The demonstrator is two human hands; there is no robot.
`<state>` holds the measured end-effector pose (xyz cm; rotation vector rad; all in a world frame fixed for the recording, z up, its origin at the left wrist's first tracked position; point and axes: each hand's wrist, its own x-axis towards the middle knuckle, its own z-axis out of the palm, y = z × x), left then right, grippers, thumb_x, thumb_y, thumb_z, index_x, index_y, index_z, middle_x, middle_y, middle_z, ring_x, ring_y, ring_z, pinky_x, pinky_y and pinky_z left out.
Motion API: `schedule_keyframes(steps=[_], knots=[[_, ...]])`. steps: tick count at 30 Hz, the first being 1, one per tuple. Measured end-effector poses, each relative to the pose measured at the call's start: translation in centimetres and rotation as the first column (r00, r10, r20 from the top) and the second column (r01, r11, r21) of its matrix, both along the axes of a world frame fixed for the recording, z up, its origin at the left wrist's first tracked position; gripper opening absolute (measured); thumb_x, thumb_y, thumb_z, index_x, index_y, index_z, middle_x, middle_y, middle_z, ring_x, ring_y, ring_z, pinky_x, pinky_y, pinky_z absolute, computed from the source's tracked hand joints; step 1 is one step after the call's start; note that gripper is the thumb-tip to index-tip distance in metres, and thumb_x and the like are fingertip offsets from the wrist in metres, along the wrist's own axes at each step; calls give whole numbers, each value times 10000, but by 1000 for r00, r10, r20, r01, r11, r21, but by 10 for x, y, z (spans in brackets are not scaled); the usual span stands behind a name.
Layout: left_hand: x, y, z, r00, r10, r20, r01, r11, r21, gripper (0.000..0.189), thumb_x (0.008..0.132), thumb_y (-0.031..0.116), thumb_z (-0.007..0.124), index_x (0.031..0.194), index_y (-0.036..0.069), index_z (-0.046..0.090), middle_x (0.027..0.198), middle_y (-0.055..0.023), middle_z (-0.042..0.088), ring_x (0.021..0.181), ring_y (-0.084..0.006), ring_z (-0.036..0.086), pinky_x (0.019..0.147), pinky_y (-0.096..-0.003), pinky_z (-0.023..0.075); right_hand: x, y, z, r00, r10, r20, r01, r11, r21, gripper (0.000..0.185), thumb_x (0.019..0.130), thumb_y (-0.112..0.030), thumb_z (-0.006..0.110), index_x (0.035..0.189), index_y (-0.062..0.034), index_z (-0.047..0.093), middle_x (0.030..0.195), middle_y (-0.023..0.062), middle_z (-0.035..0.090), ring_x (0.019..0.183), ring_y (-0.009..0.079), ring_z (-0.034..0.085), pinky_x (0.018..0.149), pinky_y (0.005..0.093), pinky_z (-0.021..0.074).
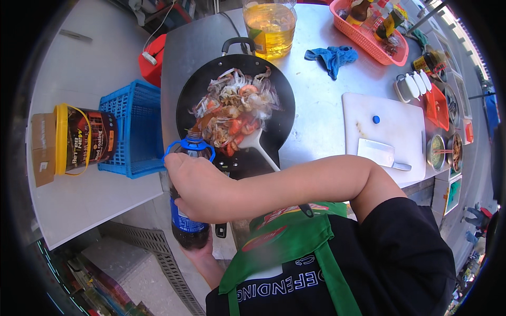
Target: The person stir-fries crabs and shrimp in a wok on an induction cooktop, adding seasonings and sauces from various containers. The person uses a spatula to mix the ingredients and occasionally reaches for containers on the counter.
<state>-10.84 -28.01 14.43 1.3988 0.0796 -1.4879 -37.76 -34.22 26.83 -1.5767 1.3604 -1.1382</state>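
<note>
My right hand (pixel 201 185) grips the upper part of a dark plastic bottle (pixel 187 221) by its blue carrying ring. Beneath, my left hand (pixel 199 251) supports the bottle's base. The uncapped neck tilts over the near left rim of a black wok (pixel 286 106), and brown liquid runs from it onto the food. Cut crabs (pixel 225 98) and orange-pink shrimp (pixel 247 124) are heaped in the wok. A white spatula (pixel 259 148) rests with its blade in the food; my right forearm hides part of its handle.
Behind the wok stands a large oil bottle (pixel 272 31). Rightward are a blue cloth (pixel 334 57), a pink basket (pixel 371 43) of bottles, and a white cutting board (pixel 383 104) with a blue cap (pixel 376 119) and a cleaver (pixel 375 153). A blue crate (pixel 128 130) and a bucket (pixel 93 140) stand left.
</note>
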Motion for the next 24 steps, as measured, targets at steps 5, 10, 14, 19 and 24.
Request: schedule_keyframes(steps=[5,10,14,19,24], knots=[[9,14,-1,999,-10,-30,8,999,-52,643,882,538,492,1418,195,400,1425,-89,447,1284,-311,460,1005,-538,422,16,16,27,997,54,48,-49,995,-91,406,642,4,675,972,87,454,937,256,563,827,387,617,714,426,510],[21,16,-14,989,-132,-73,103,945,-311,568,864,514,544,1300,150,533,1303,-86,561,1215,-310,518,966,-552,444,27,39,52,993,15,115,15,965,-262,397,664,17,659,962,47,398,893,241,532,811,433,565,687,467,442],[22,18,-12,980,-188,-64,155,927,-340,604,873,530,518,1358,174,471,1365,-92,505,1254,-316,486,996,-551,427,32,57,64,995,-21,97,51,945,-322,397,661,11,664,956,48,401,895,240,531,824,431,563,691,464,438],[19,17,9,988,-125,-93,112,984,-140,632,879,542,501,1393,180,433,1388,-107,480,1257,-341,478,995,-559,430,33,60,59,995,-93,23,95,959,-266,395,671,-12,680,959,54,418,919,248,541,858,431,572,716,465,459],[17,16,26,996,-68,-55,65,997,-50,574,887,516,493,1334,155,504,1329,-153,516,1177,-395,520,935,-554,477,23,35,34,987,-149,-64,145,987,-66,427,706,-43,689,1029,81,438,994,266,566,955,427,590,816,452,487]])
